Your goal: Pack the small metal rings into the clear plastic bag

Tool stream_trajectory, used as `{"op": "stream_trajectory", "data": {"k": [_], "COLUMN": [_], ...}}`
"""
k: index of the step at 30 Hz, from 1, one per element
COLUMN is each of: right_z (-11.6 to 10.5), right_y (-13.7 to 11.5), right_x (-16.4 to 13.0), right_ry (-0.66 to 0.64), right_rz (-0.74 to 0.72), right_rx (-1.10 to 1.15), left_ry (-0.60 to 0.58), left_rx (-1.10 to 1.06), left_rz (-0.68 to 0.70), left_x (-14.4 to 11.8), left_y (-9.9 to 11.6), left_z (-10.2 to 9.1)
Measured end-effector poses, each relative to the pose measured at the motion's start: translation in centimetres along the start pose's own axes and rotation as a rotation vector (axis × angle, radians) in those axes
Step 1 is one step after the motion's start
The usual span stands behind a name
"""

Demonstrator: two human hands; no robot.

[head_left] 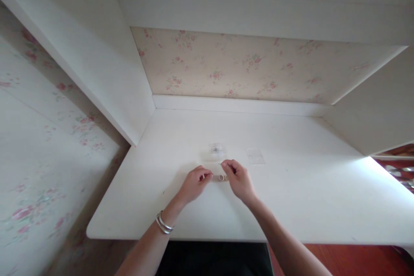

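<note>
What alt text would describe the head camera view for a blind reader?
Two bare hands, left hand and right hand, meet over small pale rings on a white desk. A clear packet lies just beyond them.

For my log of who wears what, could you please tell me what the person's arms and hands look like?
Both forearms are bare, with no sleeves in view. The left hand has silver bangles at the wrist. The right hand shows no jewellery at its wrist. No gloves; rings are too small to tell.
</note>
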State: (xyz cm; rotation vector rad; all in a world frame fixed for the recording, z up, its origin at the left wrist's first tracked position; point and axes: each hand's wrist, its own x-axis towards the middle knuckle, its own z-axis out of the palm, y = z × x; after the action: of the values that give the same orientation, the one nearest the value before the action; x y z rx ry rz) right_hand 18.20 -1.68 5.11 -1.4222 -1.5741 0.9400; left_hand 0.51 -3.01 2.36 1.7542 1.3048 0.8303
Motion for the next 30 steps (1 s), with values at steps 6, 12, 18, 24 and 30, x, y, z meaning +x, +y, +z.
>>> {"op": "stream_trajectory", "data": {"k": [6,12,18,24,30], "right_z": [-0.1,0.4,-2.9,-4.9,-4.0], "right_y": [-0.6,1.3,3.7,6.7,7.4], "right_x": [6.7,8.5,6.7,2.1,-1.7], "right_ry": [0.064,-0.005,0.159,0.142,0.152], "right_rz": [-0.221,-0.209,-0.110,0.123,0.087], "right_rx": [-0.293,-0.458,-0.316,-0.124,-0.111], "left_ry": [0.003,0.059,0.065,0.043,0.037], "left_rx": [-0.006,-0.019,0.006,0.089,0.168], "left_rz": [0.022,0.021,0.034,0.067,0.108], "left_x": [-0.1,-0.2,0.0,0.1,-0.9], "left_y": [0.2,0.1,-0.2,0.2,1.5], "left_z": [-0.1,-0.2,0.1,0.9,2.8]}}
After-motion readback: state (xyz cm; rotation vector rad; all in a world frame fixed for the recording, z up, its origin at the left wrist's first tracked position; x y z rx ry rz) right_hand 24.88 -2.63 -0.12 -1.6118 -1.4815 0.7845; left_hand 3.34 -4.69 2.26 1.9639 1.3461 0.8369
